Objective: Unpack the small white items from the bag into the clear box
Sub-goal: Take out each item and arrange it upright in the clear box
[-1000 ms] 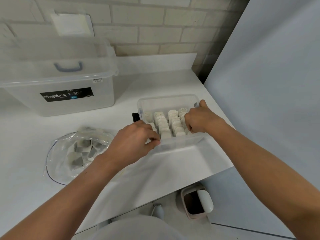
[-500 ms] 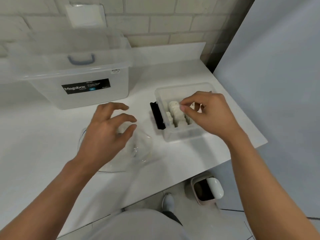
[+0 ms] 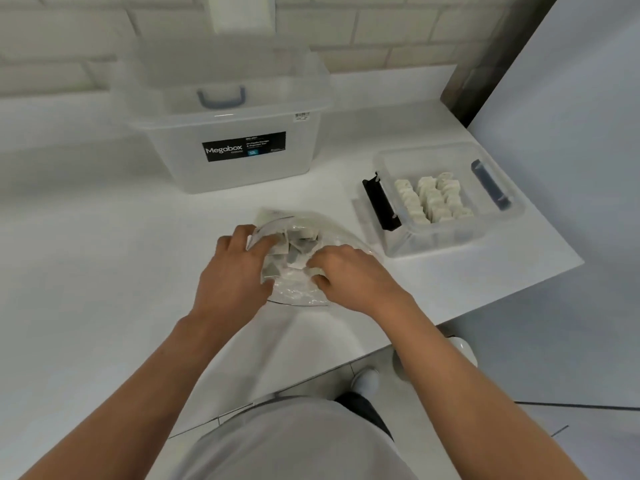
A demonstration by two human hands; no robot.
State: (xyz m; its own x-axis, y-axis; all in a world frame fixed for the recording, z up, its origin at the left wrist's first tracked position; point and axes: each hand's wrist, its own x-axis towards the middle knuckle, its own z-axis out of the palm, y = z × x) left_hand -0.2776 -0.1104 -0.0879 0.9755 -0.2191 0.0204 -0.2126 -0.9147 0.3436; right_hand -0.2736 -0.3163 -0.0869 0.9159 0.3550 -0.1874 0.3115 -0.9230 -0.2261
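Fingers (image 3: 266, 241) of our left hand (image 3: 235, 268) pinch the bag (image 3: 298, 294) rim on the surface (image 3: 104, 271); our right hand (image 3: 349, 277), fingers curled, grips a small white item (image 3: 318, 271) inside

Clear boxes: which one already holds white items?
The small lidless box on the right, with rows of white items; the big black-labelled box shows none.
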